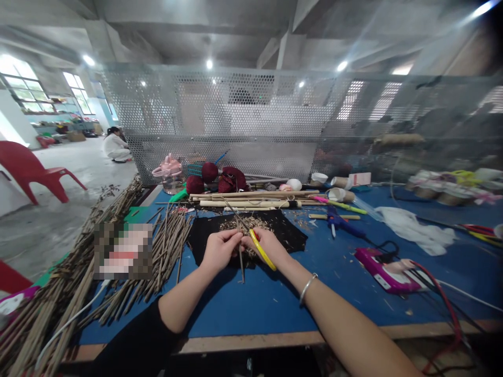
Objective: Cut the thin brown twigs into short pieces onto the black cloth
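My left hand is closed in a pinch on a thin brown stick, which stands nearly upright in the view. Around yellow-handled scissors my right hand is closed, its fingertips close to the left ones at the stick. The blades point away to the upper left, and part of them lies behind the fingers. Beneath both hands a black cloth is spread, with a heap of small wood clippings on it. A pile of cut brown sticks lies to the left.
Long twig bundles line the table's left edge. Behind the cloth lie bamboo rods and dark red yarn. A blue glue gun, a purple power strip and cables are at right. A perforated metal screen stands behind.
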`<state>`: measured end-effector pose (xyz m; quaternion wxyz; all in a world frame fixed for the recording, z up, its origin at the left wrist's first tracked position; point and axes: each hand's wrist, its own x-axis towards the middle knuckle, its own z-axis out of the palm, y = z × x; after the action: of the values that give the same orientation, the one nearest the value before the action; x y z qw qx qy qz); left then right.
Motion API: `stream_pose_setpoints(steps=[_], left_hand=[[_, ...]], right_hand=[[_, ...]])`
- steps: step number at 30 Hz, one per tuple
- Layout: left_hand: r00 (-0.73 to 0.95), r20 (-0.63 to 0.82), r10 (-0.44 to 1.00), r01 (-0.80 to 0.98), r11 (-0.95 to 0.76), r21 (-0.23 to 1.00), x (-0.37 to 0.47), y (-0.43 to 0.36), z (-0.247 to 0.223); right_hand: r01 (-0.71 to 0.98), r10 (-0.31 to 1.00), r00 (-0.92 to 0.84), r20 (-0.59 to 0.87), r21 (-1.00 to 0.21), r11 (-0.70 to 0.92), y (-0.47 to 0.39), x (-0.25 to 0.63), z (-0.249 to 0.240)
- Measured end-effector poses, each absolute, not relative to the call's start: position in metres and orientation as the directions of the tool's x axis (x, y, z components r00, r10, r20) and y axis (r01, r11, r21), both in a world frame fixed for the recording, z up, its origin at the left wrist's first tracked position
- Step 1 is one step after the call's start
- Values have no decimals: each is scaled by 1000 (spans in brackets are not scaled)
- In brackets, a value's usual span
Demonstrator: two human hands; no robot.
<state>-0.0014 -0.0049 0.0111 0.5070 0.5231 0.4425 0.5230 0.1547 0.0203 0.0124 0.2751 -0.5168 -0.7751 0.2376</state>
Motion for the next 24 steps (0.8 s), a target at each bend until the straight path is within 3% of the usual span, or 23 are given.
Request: stream_pose_setpoints(steps=[4, 12, 24], left_hand=[[67, 79, 995, -119, -70, 990, -1, -4, 10], [54, 45, 998, -189, -35, 981, -2, -4, 10], [129, 115, 985, -113, -101, 988, 0, -6, 8]], right_hand=[[633, 926, -344, 158, -689, 352, 22, 155, 13], [771, 946, -283, 155, -550, 321, 23, 161, 11], [777, 939, -279, 200, -528, 343, 9, 150, 17]])
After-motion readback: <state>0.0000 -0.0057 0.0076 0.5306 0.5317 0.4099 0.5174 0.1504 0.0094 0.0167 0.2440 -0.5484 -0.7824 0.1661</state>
